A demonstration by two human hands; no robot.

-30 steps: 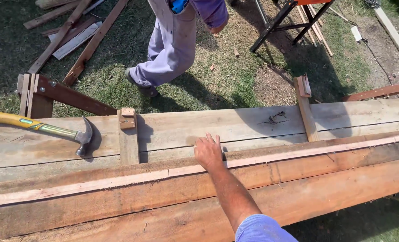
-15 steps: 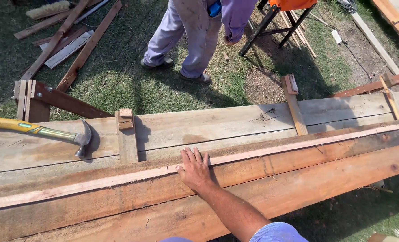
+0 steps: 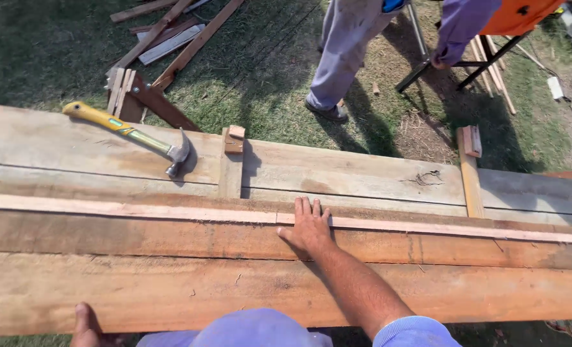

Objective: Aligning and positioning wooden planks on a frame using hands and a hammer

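- The planks [image 3: 170, 289] lay side by side lengthwise, long boards of reddish and grey wood filling most of the view.
- Grass [image 3: 54, 58] spread beyond them, with loose scrap boards [image 3: 164, 38] lying on it.
- Another person's legs [image 3: 343, 45] stood on the grass, well apart from the planks.
- A thin pale strip [image 3: 138, 210] ran along the planks.
- The right hand [image 3: 309, 226] lay open and flat, palm down, its fingers across that strip, gripping nothing.
- A yellow-handled hammer [image 3: 138, 136] rested on the far grey plank, well left of that hand.
- The left hand [image 3: 87, 326] showed only partly at the near edge; I could not tell its grip.
- A small wooden block [image 3: 235, 139] sat just right of the hammer.
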